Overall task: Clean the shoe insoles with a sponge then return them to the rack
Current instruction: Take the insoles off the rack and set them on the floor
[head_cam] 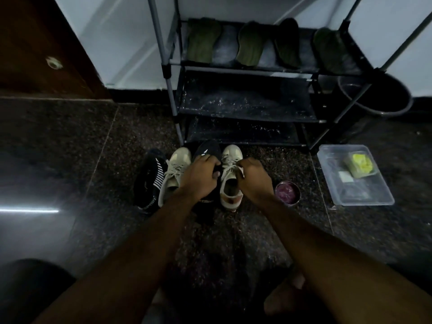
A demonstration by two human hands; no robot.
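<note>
Several dark green insoles (203, 42) lie side by side on the top shelf of a black shoe rack (245, 69). On the floor in front of the rack stand two black shoes (149, 181) and two cream laced shoes (230, 183). My left hand (201, 177) grips the black shoe (207, 150) between the cream ones. My right hand (254, 180) pinches the tongue or lace of the right cream shoe. A yellow-green sponge (361, 166) sits in a clear plastic tray (374, 199) at the right.
A small round tin with purple contents (287, 192) sits on the floor just right of my right hand. A dark bucket (378, 94) stands beside the rack at the right. A brown door (35, 47) is at the far left. The lower rack shelves (245, 101) hold nothing.
</note>
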